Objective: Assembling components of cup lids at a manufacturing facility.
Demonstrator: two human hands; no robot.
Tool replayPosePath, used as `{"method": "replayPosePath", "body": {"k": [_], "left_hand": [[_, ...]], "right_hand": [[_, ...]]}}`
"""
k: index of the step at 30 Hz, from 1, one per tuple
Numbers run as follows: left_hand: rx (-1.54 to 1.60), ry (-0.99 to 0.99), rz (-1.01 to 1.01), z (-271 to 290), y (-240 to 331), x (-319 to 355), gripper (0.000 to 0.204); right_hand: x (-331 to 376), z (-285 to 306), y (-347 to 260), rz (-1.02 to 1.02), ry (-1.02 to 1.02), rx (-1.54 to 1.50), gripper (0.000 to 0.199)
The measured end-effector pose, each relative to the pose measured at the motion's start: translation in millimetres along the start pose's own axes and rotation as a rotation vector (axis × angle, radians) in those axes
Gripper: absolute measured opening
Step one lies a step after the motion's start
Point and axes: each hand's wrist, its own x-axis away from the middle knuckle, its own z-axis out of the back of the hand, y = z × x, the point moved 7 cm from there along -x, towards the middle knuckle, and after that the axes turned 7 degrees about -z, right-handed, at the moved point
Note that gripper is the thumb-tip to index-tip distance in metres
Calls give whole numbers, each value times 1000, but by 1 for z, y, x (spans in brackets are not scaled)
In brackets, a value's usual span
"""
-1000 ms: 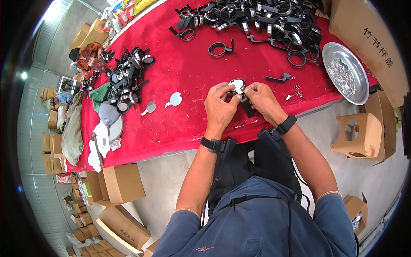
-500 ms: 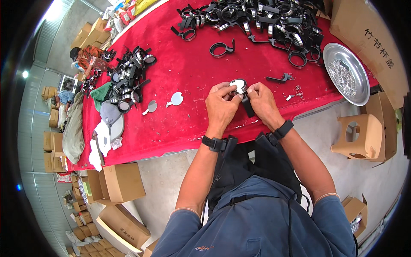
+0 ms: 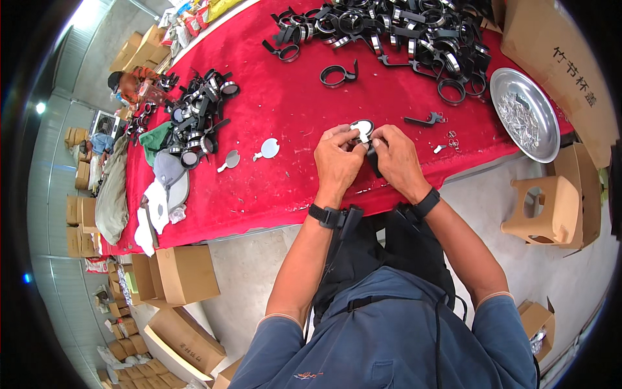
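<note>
Near the table's front edge, both hands work on a round black-rimmed lid [image 3: 361, 125] with a pale disc in it and a black strap handle partly hidden beneath my fingers. My left hand [image 3: 338, 161] pinches its left side, thumb and index finger over the disc's tab. My right hand [image 3: 396, 159] is closed at its right side, fingertips by the tab; whether they hold a small part is hidden. Right of them lie a black handle piece [image 3: 424, 119] and several small metal clips [image 3: 451, 144]. Two loose tabbed discs, one white [image 3: 269, 148] and one grey [image 3: 232, 159], lie to the left.
On the red-covered table [image 3: 285, 97] are a heap of black rings with handles [image 3: 414, 39] at the back and a lid pile [image 3: 197, 117] at left. A metal tray of clips [image 3: 524, 117], a carton [image 3: 551, 58] and a tan stool [image 3: 543, 211] stand right. Another person [image 3: 133, 84] sits far left.
My right fingers have shifted slightly left and closer over the lid's tab, covering more of the strap. My left hand keeps its pinch.
</note>
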Motion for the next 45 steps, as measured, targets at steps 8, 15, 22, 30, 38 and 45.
{"method": "replayPosePath", "body": {"k": [8,15,22,30,38,45], "left_hand": [[79,45,18,-3,3,2,38],[-42,14,-25,3,11,-1,37],[-68,-132,-81,4,13,9,60],[-218,-50,-252,-1,15,13,77],[-176,-34,-289,-4,18,13,70],[-135,72,-338,-6,11,16,56]], "right_hand": [[15,6,-26,284,3,215,20],[-3,31,-29,387,-12,335,26],[-40,76,9,373,-81,1028,19],[-41,55,-27,398,-3,732,16],[-21,21,-21,145,-71,393,22],[-13,14,-38,71,-78,372,34]]}}
